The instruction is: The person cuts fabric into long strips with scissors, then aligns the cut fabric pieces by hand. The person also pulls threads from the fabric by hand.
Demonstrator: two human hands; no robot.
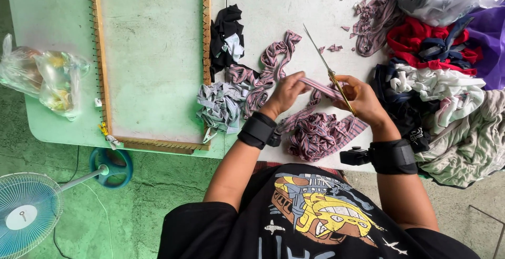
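The left hand (286,91) pinches a striped fabric strip (318,86), fingers clamped on it and pulling it taut just above the counter (284,6). The right hand (363,98) is closed around yellow-handled scissors (329,72), blades open and pointing away, right beside the strip. From where I stand, the left fingers sit close to the blades; a slip could nick them. If the strip slackens, the cut may wander or snag in the striped pile (321,135) beneath.
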